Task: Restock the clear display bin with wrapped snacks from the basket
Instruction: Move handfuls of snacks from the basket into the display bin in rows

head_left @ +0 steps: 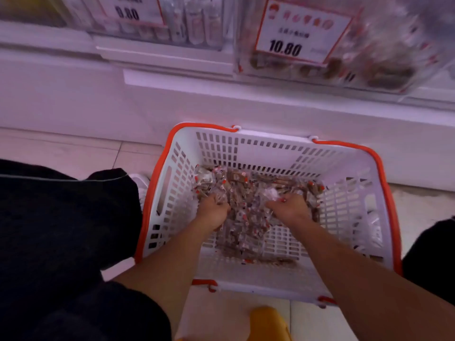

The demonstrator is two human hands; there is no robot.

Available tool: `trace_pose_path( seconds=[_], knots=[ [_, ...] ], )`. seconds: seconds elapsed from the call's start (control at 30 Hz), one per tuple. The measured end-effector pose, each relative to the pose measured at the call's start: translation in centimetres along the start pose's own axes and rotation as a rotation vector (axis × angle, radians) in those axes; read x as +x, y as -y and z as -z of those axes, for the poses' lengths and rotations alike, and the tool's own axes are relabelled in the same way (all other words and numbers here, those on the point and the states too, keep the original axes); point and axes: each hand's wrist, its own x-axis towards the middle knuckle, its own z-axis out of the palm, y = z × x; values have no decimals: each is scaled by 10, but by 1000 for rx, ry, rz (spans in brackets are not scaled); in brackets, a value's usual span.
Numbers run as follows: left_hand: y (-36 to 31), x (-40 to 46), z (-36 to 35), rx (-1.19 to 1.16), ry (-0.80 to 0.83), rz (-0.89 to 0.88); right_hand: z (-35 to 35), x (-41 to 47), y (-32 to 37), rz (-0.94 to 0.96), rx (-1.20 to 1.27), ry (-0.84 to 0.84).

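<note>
While both of our arms reach down into the white basket (344, 173) with its orange rim, which sits on the floor against the base of the shelf, we gather the wrapped snacks (248, 217) heaped toward its far and middle part. Our left hand (213, 212) is curled with the fingers closing around a clutch of packets, though how firmly it has them we cannot tell; our right hand (290, 209) lies flatter, the fingers partly spread and pressed into the pile, with a clear wrapper just beyond the fingertips, and no secure hold is visible. Above and to the right, well apart from the basket, stands the clear display bin (384, 52), bearing a price card (300, 30) marked 10.80 and holding what appear to be matching snacks; motion blur hides how full it is. We judge the main risk to be spillage: the packets are small, slick and loose, so an overfilled or half-closed handful could shed pieces onto the floor during the lift. Packets could also snag in the slotted basket wall, or miss the bin opening, whose position we cannot see.
</note>
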Motion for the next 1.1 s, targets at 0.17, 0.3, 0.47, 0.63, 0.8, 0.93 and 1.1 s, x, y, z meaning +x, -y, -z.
trace_pose_path(
  seconds=[0.17,0.3,0.47,0.63,0.8,0.93,1.1],
  knots=[
    [-79,-55,24,-249,367,19,57,-58,61,156,144,423],
    [-164,-117,66,-44,580,-119,120,-113,130,273,263,623],
    [-232,-209,112,154,790,-269,192,-180,176,518,250,796],
    [-273,-254,104,-53,568,-587,222,-203,206,687,193,803],
    [-298,-257,99,-104,382,-814,230,-206,230,921,227,587],
    [-306,-255,107,-2,441,-866,231,-199,232,869,466,399],
    [-310,-247,102,-22,421,-808,232,-192,232,880,395,231]
  ],
)
